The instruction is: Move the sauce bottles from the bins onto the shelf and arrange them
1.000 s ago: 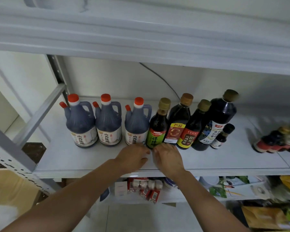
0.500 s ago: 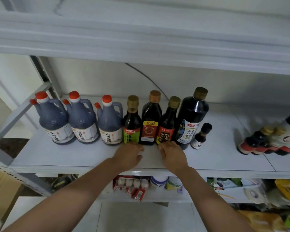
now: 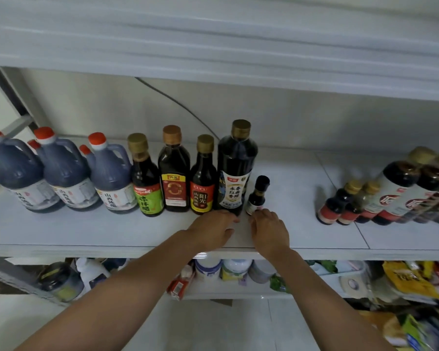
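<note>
A row of 8 sauce bottles stands along the middle of the shelf (image 3: 61, 231), from 3 handled jugs (image 3: 61, 178) at the left to the tall dark bottle (image 3: 236, 171) and the small bottle (image 3: 257, 196). The left hand (image 3: 213, 231) lies flat and released at the tall bottle's base; the right hand (image 3: 270, 230) is loose, fingertips (image 3: 260, 213) touching the small one. Full bottles look heavy, smooth, perhaps breakable: grip the tall body low. The small one should be light and tippy.

White shelf (image 3: 302, 229), upright sauce bottles (image 3: 174, 171)
</note>
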